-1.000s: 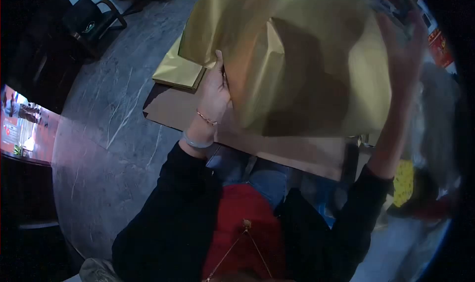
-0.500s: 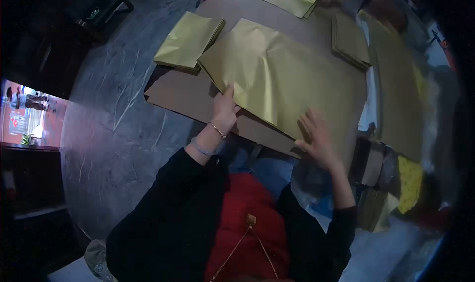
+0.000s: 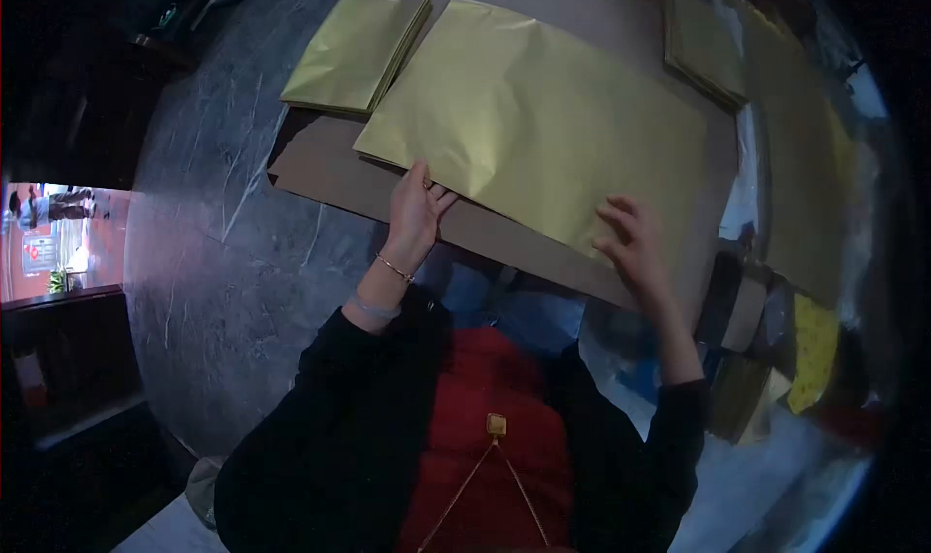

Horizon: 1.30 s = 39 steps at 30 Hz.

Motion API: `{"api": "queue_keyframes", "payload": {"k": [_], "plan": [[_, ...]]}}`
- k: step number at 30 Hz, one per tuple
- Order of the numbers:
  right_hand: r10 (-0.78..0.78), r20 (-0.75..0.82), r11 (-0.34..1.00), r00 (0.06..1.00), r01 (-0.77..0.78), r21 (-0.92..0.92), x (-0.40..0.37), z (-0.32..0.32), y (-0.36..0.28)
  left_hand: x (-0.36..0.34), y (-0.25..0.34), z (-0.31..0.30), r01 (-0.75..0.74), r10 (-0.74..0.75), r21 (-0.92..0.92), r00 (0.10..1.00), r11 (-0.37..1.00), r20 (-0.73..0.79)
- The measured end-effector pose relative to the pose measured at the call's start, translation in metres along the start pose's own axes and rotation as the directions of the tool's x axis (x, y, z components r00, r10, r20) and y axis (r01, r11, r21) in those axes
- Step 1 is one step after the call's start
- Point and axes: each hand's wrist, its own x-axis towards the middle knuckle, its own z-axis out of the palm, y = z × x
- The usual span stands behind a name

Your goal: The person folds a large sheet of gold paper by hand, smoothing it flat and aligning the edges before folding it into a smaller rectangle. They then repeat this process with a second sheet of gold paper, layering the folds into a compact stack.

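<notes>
Now a large gold sheet (image 3: 533, 117) lies flat on a brown cardboard board (image 3: 325, 170), covering most of its middle and running slantwise from the far left toward the near right edge. The left hand (image 3: 415, 214) sits at the sheet's near edge, close to the near left corner. Its thumb lies on top of the gold surface and its other fingers bunch at the edge. Whether those fingers reach under the sheet and pinch it cannot be told from this view. A thin bracelet (image 3: 393, 267) circles that wrist. The right hand (image 3: 635, 248) rests at the sheet's near right corner with its fingers (image 3: 621, 209) spread and loose, laid flat on the gold and grasping nothing. At the board's far left corner a stack of folded gold sheets (image 3: 354, 54) lies just beside the large sheet, partly overhanging the board's edge. Toward the far right corner lies a darker stack (image 3: 703, 44), apart from the large sheet. Beyond the board's right edge a long gold strip (image 3: 795, 165) runs from far to near, with a yellow patch (image 3: 815, 354) nearer the body. Left of the board is a grey streaked floor (image 3: 194, 262).
</notes>
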Motion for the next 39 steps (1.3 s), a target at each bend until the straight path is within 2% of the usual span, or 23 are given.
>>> {"api": "queue_keyframes", "payload": {"k": [4, 7, 10, 14, 16, 18, 20, 21, 24, 25, 26, 27, 28, 29, 30, 31, 32, 33, 34, 35, 37, 39], "plan": [[0.119, 0.003, 0.973, 0.993, -0.117, 0.198, 0.002, 0.001, -0.007, 0.0, 0.0, 0.001, -0.014, 0.014, -0.009, 1.0, 1.0, 0.023], [0.079, -0.086, 0.99, 0.993, -0.068, 0.127, 0.005, 0.009, 0.002, -0.001, -0.002, -0.001, -0.029, 0.029, 0.002, 0.999, 1.0, 0.028], [0.03, -0.096, 0.999, 0.995, -0.028, 0.022, 0.009, 0.008, 0.004, -0.003, -0.002, -0.001, -0.04, 0.04, 0.001, 0.998, 0.999, 0.04], [0.042, -0.085, 0.999, 0.995, -0.044, -0.023, 0.01, 0.0, -0.01, -0.007, 0.0, 0.001, -0.067, 0.066, 0.007, 0.996, 0.998, 0.062], [0.239, -0.054, 0.915, 0.97, -0.206, 0.346, 0.016, -0.003, -0.011, -0.009, -0.002, 0.003, -0.082, 0.084, -0.037, 0.995, 0.996, 0.059], [0.255, -0.069, 0.844, 0.964, -0.188, 0.502, 0.028, -0.011, -0.003, -0.009, -0.001, 0.005, -0.099, 0.103, -0.08, 0.993, 0.992, 0.056], [0.202, -0.157, 0.939, 0.967, -0.145, 0.312, 0.045, -0.053, -0.05, -0.009, 0.0, 0.008, -0.099, 0.099, -0.025, 0.995, 0.995, 0.007], [0.186, -0.195, 0.952, 0.963, -0.127, 0.28, 0.054, -0.068, -0.06, -0.01, 0.0, 0.009, -0.097, 0.098, -0.025, 0.995, 0.995, 0.014], [0.052, -0.317, 0.994, 0.947, -0.02, 0.106, 0.094, -0.106, -0.065, -0.014, 0.003, 0.008, -0.086, 0.088, 0.108, 0.996, 0.99, -0.017], [-0.018, -0.366, 0.999, 0.931, 0.035, 0.04, 0.104, -0.117, -0.078, -0.012, -0.003, 0.002, -0.149, 0.153, -0.064, 0.986, 0.987, 0.067], [-0.089, -0.407, 0.996, 0.909, 0.085, -0.026, 0.114, -0.128, -0.095, -0.014, -0.004, -0.001, -0.146, 0.151, -0.066, 0.986, 0.987, 0.078], [-0.089, -0.417, 0.996, 0.904, 0.083, -0.033, 0.129, -0.142, -0.102, -0.016, -0.004, -0.004, -0.177, 0.178, -0.033, 0.983, 0.984, 0.038], [-0.054, -0.356, 0.997, 0.933, 0.029, -0.074, 0.143, -0.156, -0.106, -0.017, -0.004, -0.005, -0.209, 0.209, 0.001, 0.978, 0.978, 0.002], [-0.018, -0.293, 0.993, 0.956, -0.018, -0.121, 0.157, -0.169, -0.11, -0.018, -0.008, -0.006, -0.282, 0.297, 0.131, 0.949, 0.95, -0.104], [-0.032, -0.275, 0.985, 0.961, -0.017, -0.174, 0.172, -0.181, -0.114, -0.026, -0.009, 0.0, -0.287, 0.299, 0.127, 0.95, 0.949, -0.089], [-0.052, -0.271, 0.977, 0.961, -0.007, -0.212, 0.182, -0.191, -0.117, -0.039, -0.008, 0.012, -0.442, 0.556, 0.501, 0.825, 0.744, -0.098], [-0.071, -0.275, 0.969, 0.959, 0.001, -0.248, 0.191, -0.201, -0.122, -0.044, -0.002, 0.023, -0.468, 0.763, 0.789, 0.647, 0.397, 0.0], [-0.085, -0.275, 0.961, 0.958, 0.006, -0.276, 0.199, -0.211, -0.126, -0.039, 0.009, 0.029, -0.576, 0.765, 0.817, 0.541, 0.035, 0.349], [-0.093, -0.271, 0.955, 0.958, 0.009, -0.296, 0.206, -0.22, -0.129, -0.027, 0.022, 0.045, -0.704, 0.643, 0.71, 0.536, -0.017, 0.547], [-0.099, -0.268, 0.95, 0.958, 0.011, -0.313, 0.213, -0.227, -0.132, -0.006, 0.035, 0.065, -0.815, 0.496, 0.579, 0.486, -0.04, 0.719], [-0.107, -0.264, 0.94, 0.959, 0.011, -0.341, 0.225, -0.24, -0.134, 0.059, 0.041, 0.105, -0.916, 0.256, 0.369, 0.323, -0.157, 0.911], [-0.113, -0.266, 0.932, 0.957, 0.01, -0.362, 0.231, -0.249, -0.133, 0.119, 0.045, 0.143, -0.885, 0.042, 0.447, 0.446, -0.132, 0.894]]}}
